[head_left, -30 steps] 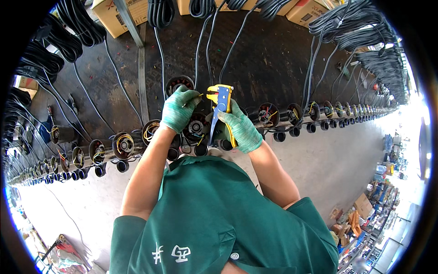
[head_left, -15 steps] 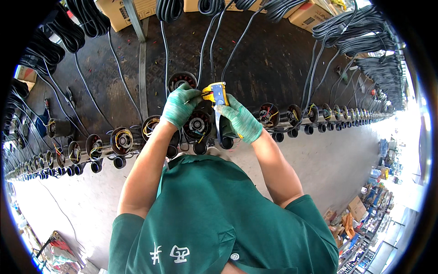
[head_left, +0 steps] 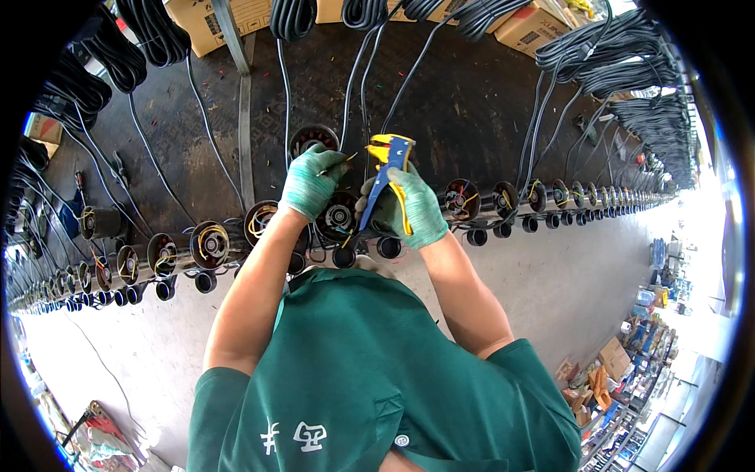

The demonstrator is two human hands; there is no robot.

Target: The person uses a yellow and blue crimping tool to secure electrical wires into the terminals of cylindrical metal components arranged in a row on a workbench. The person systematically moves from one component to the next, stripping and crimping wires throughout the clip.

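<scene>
In a green knit glove, my left hand (head_left: 311, 184) pinches a thin wire (head_left: 351, 157), whose yellowish end points right. My right hand (head_left: 415, 206), gloved alike, grips a blue and yellow wire stripper (head_left: 384, 175). Its handles are spread, and its yellow jaws sit a short gap to the right of the wire's end. Beneath and between my hands lies a round motor housing (head_left: 339, 216) with a dark centre and a few wires. Another round housing (head_left: 315, 139) with reddish-brown windings stands just beyond my left hand.
A long row of similar housings (head_left: 211, 242) runs along the near edge of the dark table (head_left: 212, 102). Black cables lead from them to coiled bundles (head_left: 291, 20) at the far side. Cardboard boxes (head_left: 531, 30) stand there too, and small wire scraps litter the tabletop.
The wire stripper has come away from the wire, moving right and tilting, and its handles have spread. My left hand has stayed almost in place, still pinching the wire.
</scene>
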